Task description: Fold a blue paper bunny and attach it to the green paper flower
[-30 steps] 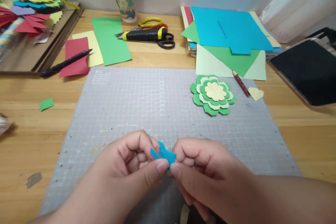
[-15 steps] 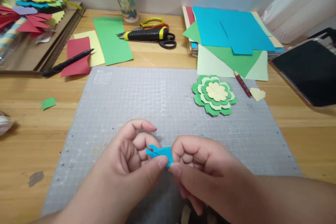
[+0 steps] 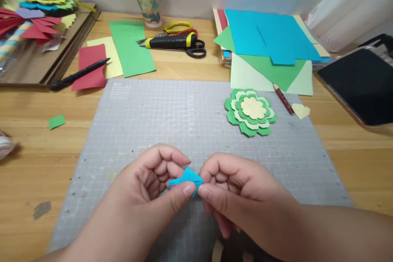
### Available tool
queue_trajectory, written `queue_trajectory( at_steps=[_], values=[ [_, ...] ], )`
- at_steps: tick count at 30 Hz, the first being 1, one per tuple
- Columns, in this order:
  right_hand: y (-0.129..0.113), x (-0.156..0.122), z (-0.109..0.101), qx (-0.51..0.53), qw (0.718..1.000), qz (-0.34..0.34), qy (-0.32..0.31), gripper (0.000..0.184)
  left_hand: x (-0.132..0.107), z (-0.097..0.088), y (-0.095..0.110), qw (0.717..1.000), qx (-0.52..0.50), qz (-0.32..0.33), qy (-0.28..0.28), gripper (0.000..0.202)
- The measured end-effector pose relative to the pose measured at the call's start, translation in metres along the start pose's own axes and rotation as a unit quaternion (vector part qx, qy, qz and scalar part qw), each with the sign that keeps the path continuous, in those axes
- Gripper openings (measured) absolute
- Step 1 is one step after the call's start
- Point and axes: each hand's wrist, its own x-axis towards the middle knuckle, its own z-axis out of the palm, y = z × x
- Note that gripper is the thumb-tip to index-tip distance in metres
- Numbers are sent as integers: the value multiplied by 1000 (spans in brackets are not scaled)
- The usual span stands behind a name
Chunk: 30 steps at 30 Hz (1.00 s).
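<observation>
A small folded piece of blue paper is pinched between my two hands above the grey cutting mat. My left hand grips it with the thumb on top, the fingers curled behind. At its right corner, the thumb and forefinger of my right hand close on the paper. Beyond my right hand lies a layered paper flower in greens with a cream centre. A red pencil and a cream paper scrap are beside the flower.
At the back stand stacked paper cups, with a utility knife and scissors before them. Coloured sheets lie back right, near a dark tablet. A black pen rests on red paper; a cardboard box holds paper crafts.
The blue paper has turned or been folded between my fingers, and a pointed part now stands up. My hands have shifted only slightly.
</observation>
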Motion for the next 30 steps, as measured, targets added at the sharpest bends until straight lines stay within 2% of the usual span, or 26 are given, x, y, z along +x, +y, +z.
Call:
queue_trajectory(
  at_steps=[4,8,13,16,20,30],
  values=[
    [-1,1,0,4,1000,2,12,13,0,1,-1,1000,16,-3,-10,16],
    [-5,2,0,21,999,44,8,14,-1,0,-1,998,10,-27,-51,16],
    [-7,4,-2,36,996,79,-15,12,2,-4,3,990,50,-86,-98,25],
    [-7,4,-2,34,997,74,-16,11,6,-2,6,983,18,-142,-113,27],
    [-6,3,-2,16,997,69,-9,9,7,-1,7,963,-30,-212,-161,29],
    [-6,1,0,-45,998,45,20,11,4,0,6,964,-1,-213,-157,29]
  ],
)
